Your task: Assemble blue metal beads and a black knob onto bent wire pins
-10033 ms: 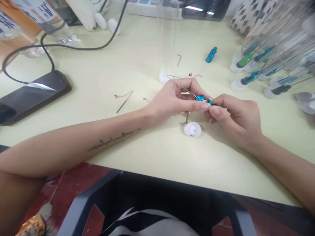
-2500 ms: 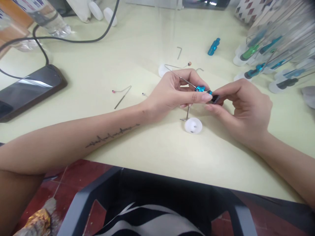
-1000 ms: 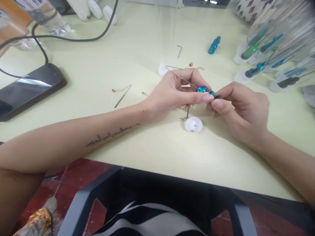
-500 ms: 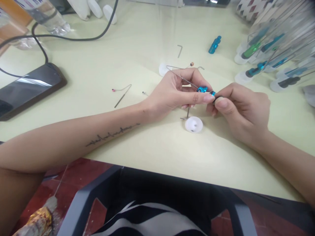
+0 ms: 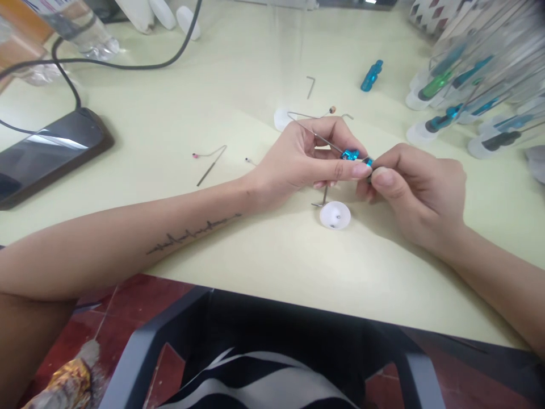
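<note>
Just right of the frame's centre, the left hand (image 5: 298, 162) pinches a thin wire (image 5: 315, 135) carrying a blue fitting (image 5: 349, 154) above a white disc (image 5: 335, 215), while the right hand (image 5: 421, 190) pinches the fitting's end, seemingly mid-twist, which calls for a steady counter-hold.

We sit at a small hand-assembly bench, more workshop than office. Our pale table (image 5: 238, 74) is strewn with bent wires (image 5: 212, 162), white plastic discs (image 5: 335, 216) and a loose blue handle (image 5: 371, 75). Clear tubes (image 5: 485, 62) holding finished tools lie heaped at the right. A phone (image 5: 51, 153), its cable (image 5: 128, 66) and a water bottle (image 5: 80, 28) share the left side.
</note>
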The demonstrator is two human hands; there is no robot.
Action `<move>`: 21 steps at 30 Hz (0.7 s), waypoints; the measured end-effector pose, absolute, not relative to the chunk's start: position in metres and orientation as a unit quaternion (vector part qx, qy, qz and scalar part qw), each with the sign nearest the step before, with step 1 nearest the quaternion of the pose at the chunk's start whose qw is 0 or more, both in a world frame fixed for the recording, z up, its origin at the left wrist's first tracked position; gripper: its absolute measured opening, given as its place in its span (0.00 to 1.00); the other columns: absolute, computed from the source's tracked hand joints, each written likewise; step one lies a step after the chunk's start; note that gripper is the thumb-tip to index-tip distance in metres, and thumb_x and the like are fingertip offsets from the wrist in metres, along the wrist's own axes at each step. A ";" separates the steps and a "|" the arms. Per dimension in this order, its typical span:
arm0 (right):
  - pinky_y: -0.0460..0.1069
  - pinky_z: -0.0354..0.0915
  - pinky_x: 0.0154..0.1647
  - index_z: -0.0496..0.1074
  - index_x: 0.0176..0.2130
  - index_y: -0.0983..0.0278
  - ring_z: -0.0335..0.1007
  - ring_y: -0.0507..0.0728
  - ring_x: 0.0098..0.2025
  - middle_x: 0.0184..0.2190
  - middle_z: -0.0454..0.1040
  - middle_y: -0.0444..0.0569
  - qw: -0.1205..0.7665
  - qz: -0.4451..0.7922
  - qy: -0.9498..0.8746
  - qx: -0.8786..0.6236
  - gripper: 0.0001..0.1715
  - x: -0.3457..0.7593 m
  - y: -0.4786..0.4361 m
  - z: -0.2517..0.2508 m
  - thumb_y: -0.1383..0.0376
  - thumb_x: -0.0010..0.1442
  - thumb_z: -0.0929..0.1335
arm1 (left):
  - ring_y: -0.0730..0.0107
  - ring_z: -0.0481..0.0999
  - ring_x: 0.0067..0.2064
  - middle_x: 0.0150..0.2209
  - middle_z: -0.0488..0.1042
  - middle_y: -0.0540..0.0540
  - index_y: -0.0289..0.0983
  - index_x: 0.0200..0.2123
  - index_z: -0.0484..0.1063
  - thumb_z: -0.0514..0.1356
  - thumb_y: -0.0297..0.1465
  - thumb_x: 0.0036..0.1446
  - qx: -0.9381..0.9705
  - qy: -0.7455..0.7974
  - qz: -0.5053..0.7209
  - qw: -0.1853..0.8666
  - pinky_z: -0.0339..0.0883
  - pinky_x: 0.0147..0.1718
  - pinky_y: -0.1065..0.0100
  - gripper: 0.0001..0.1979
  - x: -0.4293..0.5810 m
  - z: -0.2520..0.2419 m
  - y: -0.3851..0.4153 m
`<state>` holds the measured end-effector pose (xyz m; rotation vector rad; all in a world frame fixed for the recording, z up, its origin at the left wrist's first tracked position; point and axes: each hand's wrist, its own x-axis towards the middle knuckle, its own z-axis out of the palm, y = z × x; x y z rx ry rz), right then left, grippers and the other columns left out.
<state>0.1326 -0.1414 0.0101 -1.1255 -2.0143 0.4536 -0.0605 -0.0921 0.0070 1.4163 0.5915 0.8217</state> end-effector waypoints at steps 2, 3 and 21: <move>0.47 0.59 0.23 0.68 0.29 0.63 0.64 0.47 0.23 0.22 0.70 0.40 0.367 0.184 -0.796 -0.445 0.16 0.133 -0.142 0.012 0.59 0.66 0.62 | 0.81 0.71 0.27 0.27 0.71 0.52 0.36 0.30 0.70 0.68 0.38 0.46 0.624 0.258 0.360 0.644 0.60 0.22 0.74 0.13 -0.060 0.007 -0.092; 0.47 0.59 0.23 0.68 0.29 0.63 0.65 0.47 0.23 0.22 0.70 0.40 0.367 0.183 -0.796 -0.446 0.16 0.133 -0.141 0.011 0.59 0.66 0.62 | 0.81 0.71 0.27 0.27 0.71 0.52 0.36 0.30 0.70 0.68 0.37 0.47 0.625 0.258 0.360 0.643 0.60 0.23 0.74 0.13 -0.061 0.008 -0.092; 0.46 0.60 0.23 0.68 0.29 0.62 0.67 0.48 0.24 0.22 0.70 0.41 0.367 0.195 -0.795 -0.442 0.19 0.133 -0.141 0.011 0.57 0.67 0.60 | 0.80 0.72 0.28 0.27 0.72 0.53 0.36 0.30 0.70 0.68 0.37 0.46 0.617 0.271 0.351 0.650 0.61 0.23 0.75 0.13 -0.060 0.009 -0.094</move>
